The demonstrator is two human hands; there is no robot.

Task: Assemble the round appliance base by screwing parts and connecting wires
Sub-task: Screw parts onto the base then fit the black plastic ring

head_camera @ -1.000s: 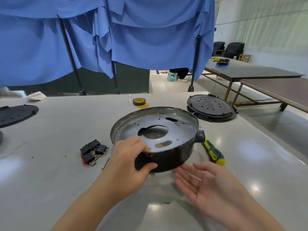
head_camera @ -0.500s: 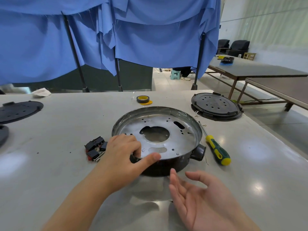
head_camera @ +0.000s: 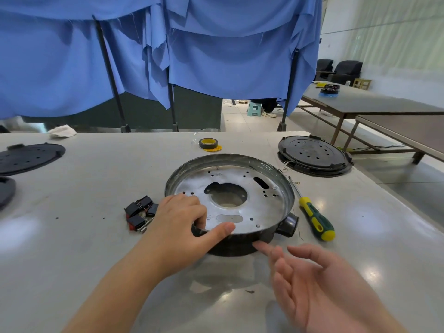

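The round appliance base (head_camera: 269, 188), a shallow black pan with a silver perforated floor and a large centre hole, lies flat on the grey table (head_camera: 96, 236). My left hand (head_camera: 185, 224) grips its near rim, fingers curled inside and thumb along the edge. My right hand (head_camera: 310, 280) hovers palm-up just in front of the base, fingers relaxed, one fingertip close to the black wall. A small black socket (head_camera: 289, 224) sticks out of the base's right side. Several black and red switches (head_camera: 139, 212) lie left of the base. A green and yellow screwdriver (head_camera: 314, 217) lies to its right.
A roll of black and yellow tape (head_camera: 207, 143) sits behind the base. A black round cover (head_camera: 312, 155) lies at the back right, another (head_camera: 28, 157) at the far left. Blue cloth (head_camera: 216, 56) hangs on stands behind the table. Other tables (head_camera: 384, 104) stand to the right.
The base went from tilted up toward me to lying flat on the table. My left hand shifted its grip onto the rim; my right hand drew slightly nearer to the base's wall.
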